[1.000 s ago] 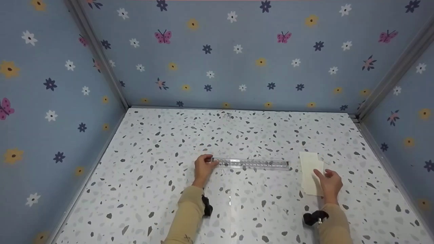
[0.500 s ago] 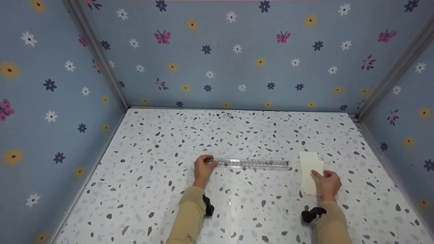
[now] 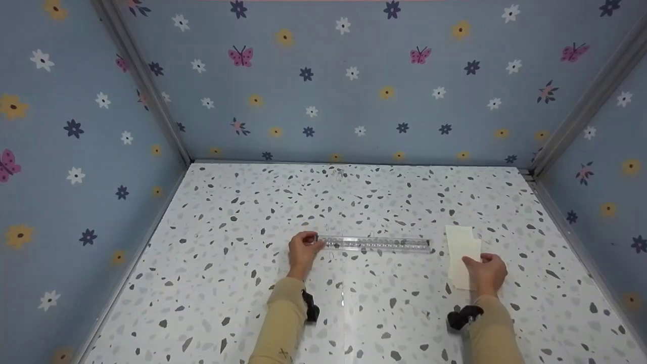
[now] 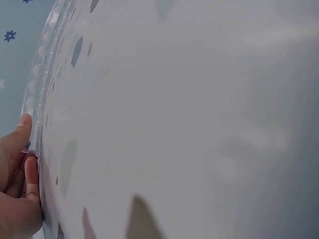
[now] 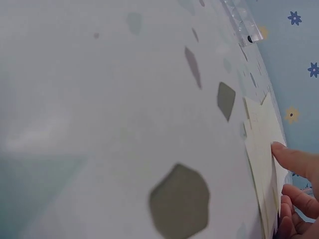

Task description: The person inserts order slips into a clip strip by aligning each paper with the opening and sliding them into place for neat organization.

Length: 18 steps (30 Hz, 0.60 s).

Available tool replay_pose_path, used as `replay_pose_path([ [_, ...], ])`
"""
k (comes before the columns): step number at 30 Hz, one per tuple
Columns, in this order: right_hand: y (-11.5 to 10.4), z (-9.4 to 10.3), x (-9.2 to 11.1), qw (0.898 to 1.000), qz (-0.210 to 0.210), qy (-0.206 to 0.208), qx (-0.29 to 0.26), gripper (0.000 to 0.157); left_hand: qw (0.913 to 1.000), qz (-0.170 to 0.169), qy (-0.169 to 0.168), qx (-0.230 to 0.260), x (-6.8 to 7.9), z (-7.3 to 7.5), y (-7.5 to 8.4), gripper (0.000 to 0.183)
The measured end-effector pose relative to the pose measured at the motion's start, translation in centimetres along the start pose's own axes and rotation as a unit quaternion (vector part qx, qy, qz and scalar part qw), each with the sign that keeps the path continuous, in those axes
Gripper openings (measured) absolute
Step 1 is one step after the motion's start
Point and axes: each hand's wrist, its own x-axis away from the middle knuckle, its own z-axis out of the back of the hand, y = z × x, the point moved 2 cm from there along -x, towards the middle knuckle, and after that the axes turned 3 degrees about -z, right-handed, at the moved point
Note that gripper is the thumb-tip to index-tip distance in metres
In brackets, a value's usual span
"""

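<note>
A long, narrow strip of clear plastic [image 3: 379, 244] with a row of round bumps lies crosswise on the speckled table. At its left end, my left hand [image 3: 302, 253] pinches it between thumb and fingers, and the left wrist view shows the thumb [image 4: 24, 124] on its near face. To the right are overlapping cream paper sheets [image 3: 459, 247]. My right hand [image 3: 488, 273] pinches their right edge; in the right wrist view the thumb [image 5: 286, 154] presses on top and the other fingers curl beneath the edge.
The white speckled tabletop [image 3: 227, 293] is walled in by blue flowered panels [image 3: 354, 116] at the back and both sides. Grey metal strips run along the corners. Black camera mounts [image 3: 462, 318] sit on both wrists, above tan sleeves.
My right hand has moved slightly left onto the sheets, and its thumb and fingers have closed on their right edge. The left hand and the clear plastic strip stay in place.
</note>
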Motion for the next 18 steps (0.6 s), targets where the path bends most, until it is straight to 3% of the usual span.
replay_pose_path([
  [18, 0.03, -0.16, -0.06, 1.000, -0.012, 0.012, -0.017, 0.048, 0.9997, 0.015, 0.006, -0.016, 0.00, -0.03, 0.10, 0.029],
])
